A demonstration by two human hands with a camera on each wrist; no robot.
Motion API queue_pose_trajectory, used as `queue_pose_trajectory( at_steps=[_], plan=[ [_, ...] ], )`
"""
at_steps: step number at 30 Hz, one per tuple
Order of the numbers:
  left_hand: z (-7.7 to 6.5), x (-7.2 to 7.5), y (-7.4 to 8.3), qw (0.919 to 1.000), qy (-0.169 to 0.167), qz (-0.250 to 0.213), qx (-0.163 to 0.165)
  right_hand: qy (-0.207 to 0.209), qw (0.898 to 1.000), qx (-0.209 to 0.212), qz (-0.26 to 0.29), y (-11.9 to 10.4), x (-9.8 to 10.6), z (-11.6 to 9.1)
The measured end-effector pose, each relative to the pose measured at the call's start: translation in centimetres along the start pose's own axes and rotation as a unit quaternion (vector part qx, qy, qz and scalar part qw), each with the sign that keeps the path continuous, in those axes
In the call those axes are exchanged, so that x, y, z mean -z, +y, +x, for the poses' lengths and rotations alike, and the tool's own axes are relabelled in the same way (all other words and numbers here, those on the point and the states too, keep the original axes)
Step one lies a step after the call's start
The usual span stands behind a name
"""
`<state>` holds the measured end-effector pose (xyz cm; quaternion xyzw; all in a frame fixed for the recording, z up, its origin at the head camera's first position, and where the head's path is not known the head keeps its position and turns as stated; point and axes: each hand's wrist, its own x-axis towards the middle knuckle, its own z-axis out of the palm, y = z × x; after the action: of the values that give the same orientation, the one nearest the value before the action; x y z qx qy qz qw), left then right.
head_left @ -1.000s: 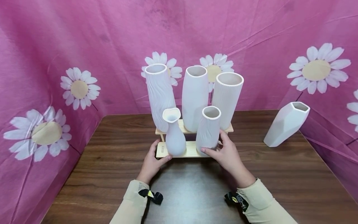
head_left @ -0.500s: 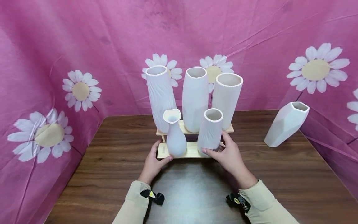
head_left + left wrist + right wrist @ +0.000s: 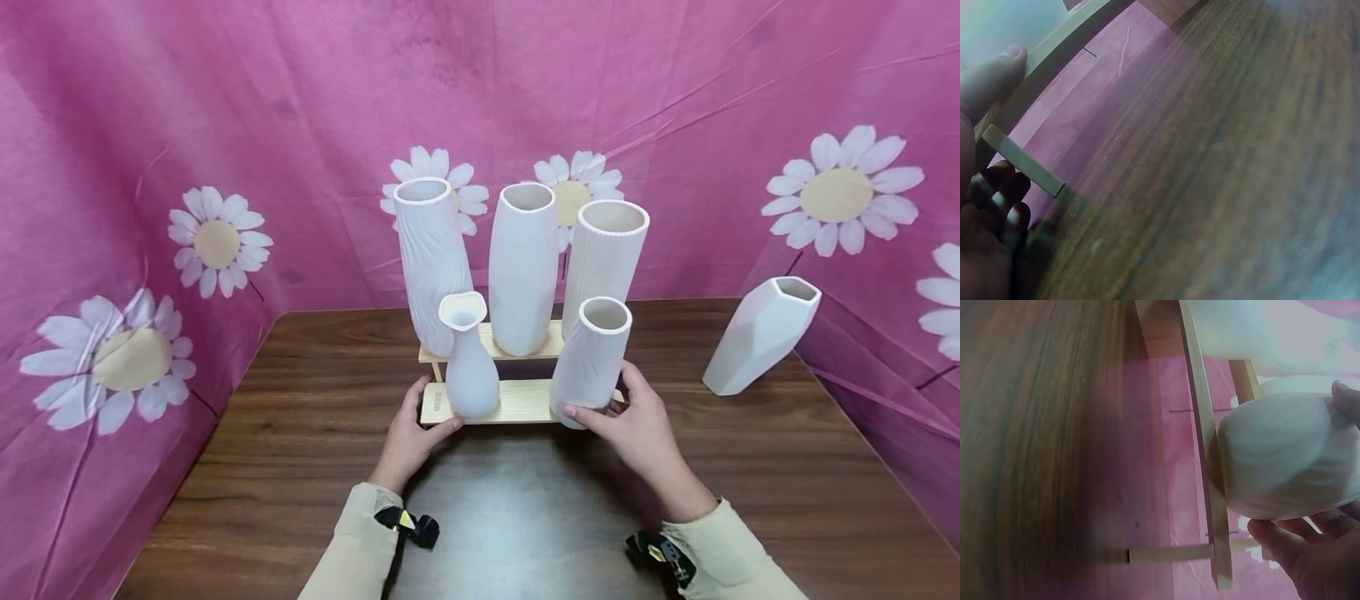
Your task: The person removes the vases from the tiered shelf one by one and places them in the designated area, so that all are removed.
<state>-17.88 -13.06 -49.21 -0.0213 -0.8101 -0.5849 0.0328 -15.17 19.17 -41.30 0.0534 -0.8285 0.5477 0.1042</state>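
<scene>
A small white ribbed vase (image 3: 591, 358) stands at the right end of the lower shelf of a two-tier wooden stand (image 3: 525, 402), tilted a little to the right. My right hand (image 3: 641, 429) grips it low down, thumb in front and fingers round the far side. In the right wrist view, the vase's base (image 3: 1225, 462) meets the shelf board. My left hand (image 3: 408, 442) holds the left end of the lower shelf, thumb at its front edge. Beside that thumb stands a narrow-necked white vase (image 3: 472, 375) with a wavy rim.
On the upper shelf stand a swirl-textured tall vase (image 3: 433, 258), a smooth tall vase (image 3: 523, 275) and a ribbed wide-mouthed vase (image 3: 606, 258). A faceted white vase (image 3: 761, 337) stands apart on the brown wooden table (image 3: 300, 500). Behind hangs a pink flowered cloth (image 3: 315, 125).
My right hand has moved the small ribbed vase rightward along the lower shelf, toward its end. My left hand stays at the shelf's left end. The other vases keep their places.
</scene>
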Motion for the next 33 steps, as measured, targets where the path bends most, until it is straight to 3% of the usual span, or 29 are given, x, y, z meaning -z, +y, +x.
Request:
queue_pose_trajectory(
  at_steps=[16,33],
  plan=[
    [-0.1,-0.1,0.1,1.0,0.001,-0.005,0.004,0.048,0.999,0.002,-0.022,0.8,2.5,-1.2],
    [-0.1,0.0,0.1,1.0,-0.002,-0.004,0.004,0.07,0.996,-0.008,-0.057,1.4,4.0,-1.9]
  ],
)
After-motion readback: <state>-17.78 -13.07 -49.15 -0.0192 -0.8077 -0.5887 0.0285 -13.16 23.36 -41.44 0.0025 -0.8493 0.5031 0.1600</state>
